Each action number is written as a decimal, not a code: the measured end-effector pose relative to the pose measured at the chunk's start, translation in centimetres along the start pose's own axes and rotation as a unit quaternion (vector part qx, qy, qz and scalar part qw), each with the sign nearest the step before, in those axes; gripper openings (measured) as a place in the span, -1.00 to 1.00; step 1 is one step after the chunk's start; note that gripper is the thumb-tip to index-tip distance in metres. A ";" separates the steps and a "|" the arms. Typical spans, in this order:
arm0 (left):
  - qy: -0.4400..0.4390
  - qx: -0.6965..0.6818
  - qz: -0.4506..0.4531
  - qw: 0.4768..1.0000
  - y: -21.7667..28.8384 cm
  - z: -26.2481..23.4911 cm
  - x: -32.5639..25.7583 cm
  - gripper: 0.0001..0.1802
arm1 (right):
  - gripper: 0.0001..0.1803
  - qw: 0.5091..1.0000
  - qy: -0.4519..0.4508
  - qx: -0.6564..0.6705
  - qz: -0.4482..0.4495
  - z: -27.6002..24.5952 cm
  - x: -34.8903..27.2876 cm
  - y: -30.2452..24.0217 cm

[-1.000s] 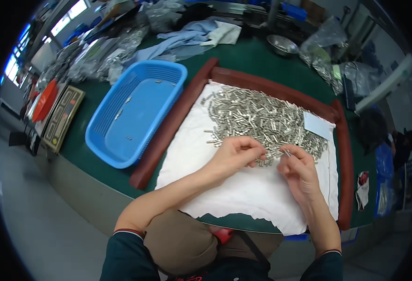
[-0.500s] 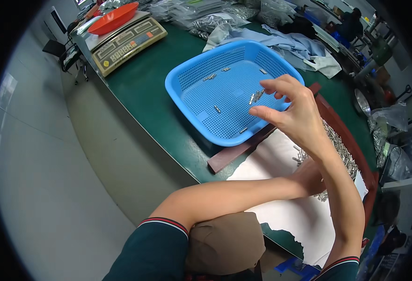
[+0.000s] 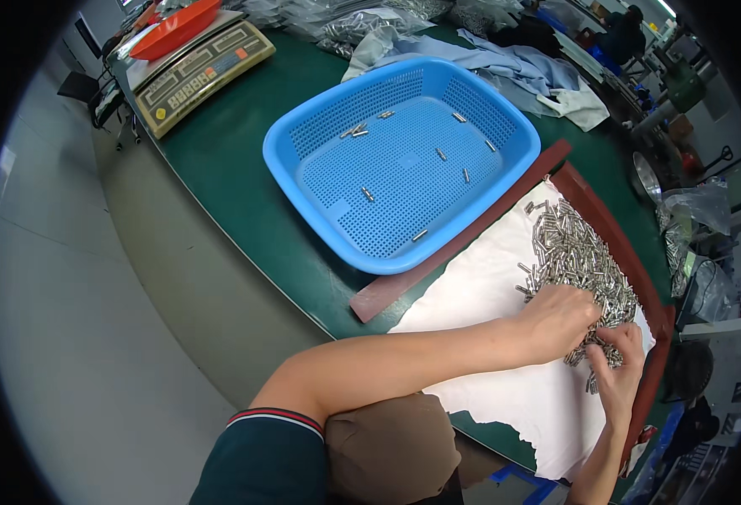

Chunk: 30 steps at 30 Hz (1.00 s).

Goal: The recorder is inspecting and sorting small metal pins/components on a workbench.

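Note:
A heap of small silver metal pins [image 3: 576, 252] lies on a white cloth [image 3: 463, 303]. My left hand [image 3: 560, 321] rests at the near side of the heap, its fingers curled down among the pins; the fingertips and anything in them are hidden. Just to its right, my right hand [image 3: 620, 366] is over the edge of the heap, thumb and fingers apart, with loose pins showing in the gap. Beyond the cloth stands a blue perforated plastic basket [image 3: 337, 231], with several pins scattered over its bottom.
Reddish-brown wooden strips [image 3: 463, 240] border the cloth on the green table [image 3: 219, 177]. At the far left sits a weighing scale [image 3: 206, 76] with an orange tray [image 3: 177, 32]. Light-blue cloth [image 3: 488, 63] and plastic bags [image 3: 362, 29] lie behind the basket. A person [image 3: 623, 38] is in the far background.
My right hand has come back from over the basket to the heap beside my left hand. The pins it let go now lie in the basket. My left hand stays at the heap.

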<state>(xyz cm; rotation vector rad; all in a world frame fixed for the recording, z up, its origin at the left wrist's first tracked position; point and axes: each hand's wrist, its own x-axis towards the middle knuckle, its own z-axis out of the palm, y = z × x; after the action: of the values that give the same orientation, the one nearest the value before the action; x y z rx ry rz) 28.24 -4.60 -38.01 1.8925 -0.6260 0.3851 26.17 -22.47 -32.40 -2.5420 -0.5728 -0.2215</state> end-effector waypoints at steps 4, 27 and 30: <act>-0.016 0.029 0.005 0.999 -0.1 -0.6 -0.4 -0.92 | -0.64 0.997 -0.033 -0.061 -0.026 -0.6 -1.0 -0.3; -0.197 0.193 -0.141 0.951 0.4 -6.1 0.5 -0.91 | -0.82 0.978 0.113 0.017 -0.177 2.7 -3.3 3.3; -0.160 0.267 -0.121 0.942 0.1 -6.7 0.2 -0.89 | -0.84 0.976 0.125 0.025 -0.175 2.7 -3.2 3.3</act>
<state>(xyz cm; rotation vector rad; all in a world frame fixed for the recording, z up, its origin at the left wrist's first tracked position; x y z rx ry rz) 28.46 1.48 -35.23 2.5556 -0.5198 0.0837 24.83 -24.75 -37.06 -2.3028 -0.9073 -0.6328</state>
